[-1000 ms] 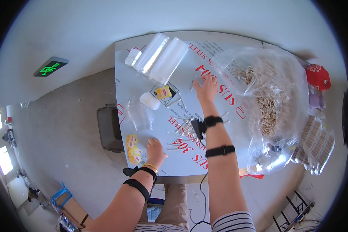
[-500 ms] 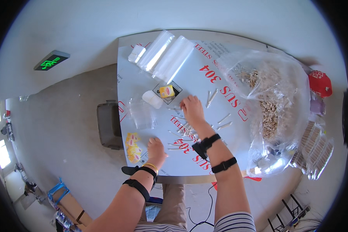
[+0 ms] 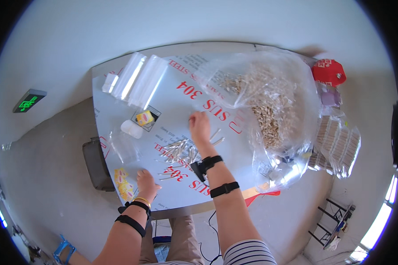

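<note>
Sticks, slender, pale and white-tipped [image 3: 177, 149], lie loose in a crossed heap on the grey-blue, film-covered desk [image 3: 227, 170], and could be scattered if the black strapped-on wrist device [image 3: 199, 170], which overlaps the heap's right edge in this view, dragged through them. Right hand [image 3: 200, 126]: forearm extended forward past the heap, fingers curled inward, whether pinching a stick cannot be told. Left hand [image 3: 147, 182]: forearm slanting in from the lower left, fingers bent, their hold hidden, beside flat yellow packets [image 3: 123, 183] that a careless sideways sweep might displace.
</note>
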`<state>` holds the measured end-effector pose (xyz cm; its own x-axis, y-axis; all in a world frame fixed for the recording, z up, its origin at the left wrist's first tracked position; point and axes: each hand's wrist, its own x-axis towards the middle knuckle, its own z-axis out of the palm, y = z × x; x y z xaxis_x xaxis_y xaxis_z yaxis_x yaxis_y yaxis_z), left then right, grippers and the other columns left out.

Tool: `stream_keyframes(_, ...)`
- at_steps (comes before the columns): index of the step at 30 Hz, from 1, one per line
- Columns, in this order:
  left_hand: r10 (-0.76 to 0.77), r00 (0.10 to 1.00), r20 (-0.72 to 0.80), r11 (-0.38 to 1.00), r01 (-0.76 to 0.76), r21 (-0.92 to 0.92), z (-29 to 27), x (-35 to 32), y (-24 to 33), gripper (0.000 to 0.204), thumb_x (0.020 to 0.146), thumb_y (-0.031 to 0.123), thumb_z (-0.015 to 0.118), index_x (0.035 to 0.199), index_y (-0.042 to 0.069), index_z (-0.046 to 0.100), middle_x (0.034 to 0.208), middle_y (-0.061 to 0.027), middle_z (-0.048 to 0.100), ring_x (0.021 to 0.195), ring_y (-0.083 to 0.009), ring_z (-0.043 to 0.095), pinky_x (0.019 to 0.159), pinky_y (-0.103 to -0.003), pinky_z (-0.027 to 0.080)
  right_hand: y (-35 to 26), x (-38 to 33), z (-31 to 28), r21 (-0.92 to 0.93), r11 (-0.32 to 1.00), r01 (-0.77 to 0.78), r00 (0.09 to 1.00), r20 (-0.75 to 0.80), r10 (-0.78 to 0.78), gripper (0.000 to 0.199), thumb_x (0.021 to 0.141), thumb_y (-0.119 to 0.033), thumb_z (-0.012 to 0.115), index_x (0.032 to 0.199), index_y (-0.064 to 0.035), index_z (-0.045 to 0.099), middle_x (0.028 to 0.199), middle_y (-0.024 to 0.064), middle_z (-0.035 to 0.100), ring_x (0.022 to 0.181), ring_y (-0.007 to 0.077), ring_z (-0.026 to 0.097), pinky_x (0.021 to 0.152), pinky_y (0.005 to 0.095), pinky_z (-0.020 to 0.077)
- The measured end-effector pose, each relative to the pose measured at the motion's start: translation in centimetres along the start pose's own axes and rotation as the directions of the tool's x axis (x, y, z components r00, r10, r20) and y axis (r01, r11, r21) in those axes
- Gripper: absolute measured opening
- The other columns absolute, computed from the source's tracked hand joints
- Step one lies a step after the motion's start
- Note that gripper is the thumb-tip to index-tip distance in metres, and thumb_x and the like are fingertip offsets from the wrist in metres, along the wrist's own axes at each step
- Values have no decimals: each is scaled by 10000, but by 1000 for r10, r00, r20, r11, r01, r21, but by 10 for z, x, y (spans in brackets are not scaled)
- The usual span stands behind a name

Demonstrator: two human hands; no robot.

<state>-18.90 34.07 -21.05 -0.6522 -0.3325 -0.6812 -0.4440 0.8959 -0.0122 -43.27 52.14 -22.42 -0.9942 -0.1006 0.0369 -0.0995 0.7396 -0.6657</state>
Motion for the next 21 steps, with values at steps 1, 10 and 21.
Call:
stream_keyframes(1,13,1000,5,1000,-13,3,-1,0,-1,876,527,368,960,1146,9,455,1170,-155,501,1104,-297,566,937,-343,513,-2,-13,4,26,1000,3,999,51,-4,126,779,-12,669,880,-56,606,906,146,561,912,369,570,813,453,478)
stream_keyframes(10,-10,1000,28,996,8,85,-7,2,-6,905,530,402,958,1151,-10,445,1151,-150,503,1075,-278,585,909,-315,525,22,-49,-126,169,971,-167,919,-331,216,167,812,1,646,970,-50,659,922,118,621,872,305,608,816,400,494)
stream_keyframes(21,20,1000,14,998,-20,-58,7,10,-22,928,491,326,973,1136,-50,422,1145,-222,505,1102,-357,538,913,-397,502,128,63,-268,-71,978,-195,941,-294,167,622,874,-94,629,1449,-47,394,1296,216,524,1125,384,544,928,480,462)
